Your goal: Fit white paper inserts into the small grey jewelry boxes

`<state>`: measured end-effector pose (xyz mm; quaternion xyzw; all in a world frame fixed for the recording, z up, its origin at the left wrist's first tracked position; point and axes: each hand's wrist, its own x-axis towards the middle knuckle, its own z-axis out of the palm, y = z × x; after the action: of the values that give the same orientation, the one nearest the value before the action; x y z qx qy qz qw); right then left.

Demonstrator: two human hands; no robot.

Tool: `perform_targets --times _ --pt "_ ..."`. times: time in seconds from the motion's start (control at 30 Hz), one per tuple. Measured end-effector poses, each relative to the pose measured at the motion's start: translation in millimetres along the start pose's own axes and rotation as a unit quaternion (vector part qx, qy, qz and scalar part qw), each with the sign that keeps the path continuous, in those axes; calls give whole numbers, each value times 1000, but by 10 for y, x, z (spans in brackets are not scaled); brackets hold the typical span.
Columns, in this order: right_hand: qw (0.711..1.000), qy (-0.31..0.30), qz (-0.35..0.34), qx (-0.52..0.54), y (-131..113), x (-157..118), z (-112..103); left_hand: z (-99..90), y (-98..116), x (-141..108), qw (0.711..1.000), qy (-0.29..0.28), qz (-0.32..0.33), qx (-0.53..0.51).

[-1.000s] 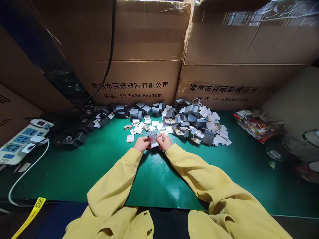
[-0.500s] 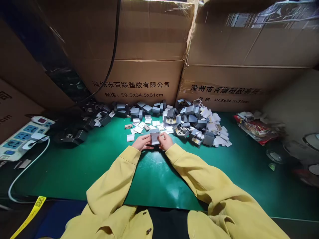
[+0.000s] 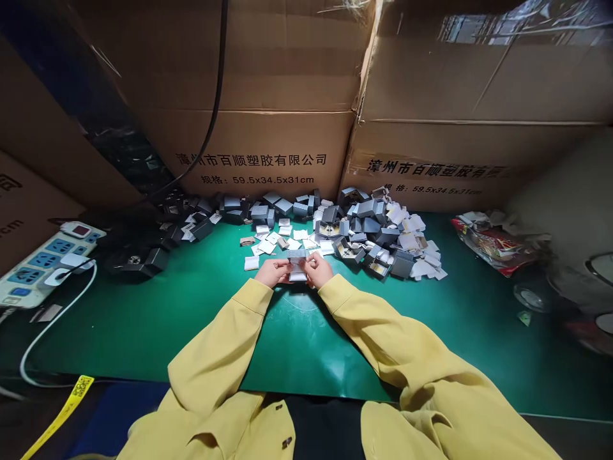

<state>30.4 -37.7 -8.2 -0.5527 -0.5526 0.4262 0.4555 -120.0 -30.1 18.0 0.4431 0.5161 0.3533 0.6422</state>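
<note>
Between my two hands is a small grey box [image 3: 297, 254] with a white piece [image 3: 297, 273] at its near side. My left hand [image 3: 274, 273] grips the box from the left, fingers bent round its edge. On the opposite side my right hand [image 3: 318, 271] holds it with thumb and fingers pressed close. White pads [image 3: 266, 246] lie scattered just beyond my hands. A heap of grey boxes [image 3: 368, 225] mixed with white pads rises to the right, and a row of more grey boxes [image 3: 260, 213] stretches to the left.
Tall cardboard boxes [image 3: 249, 140] stand behind the green table [image 3: 191, 332]. A power strip [image 3: 45, 260] with a white cable is at the left. On the right lie a red plastic packet [image 3: 493, 246] and a glass-like round object [image 3: 530, 298]. A black cable [image 3: 218, 83] hangs down.
The white piece at the box now shows lower, below a grey upper part, and the box looks tilted differently between my hands. The view has shifted slightly.
</note>
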Motion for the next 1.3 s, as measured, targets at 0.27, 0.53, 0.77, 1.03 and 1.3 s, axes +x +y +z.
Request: perform_targets --times 0.27,0.53,0.77,1.03,1.3 --pt "987 49 -111 -108 16 86 -130 1 -73 53 996 26 31 74" --pt "972 80 -133 -174 56 105 -113 18 -124 62 994 -13 44 102" --pt "994 47 -84 -44 92 163 -119 47 -35 -1 996 -63 40 49" --pt "994 16 -28 102 94 189 -107 104 -23 -81 990 -129 -21 -57" --pt "990 2 13 144 76 200 -110 110 -4 -75 980 -124 -67 -140"
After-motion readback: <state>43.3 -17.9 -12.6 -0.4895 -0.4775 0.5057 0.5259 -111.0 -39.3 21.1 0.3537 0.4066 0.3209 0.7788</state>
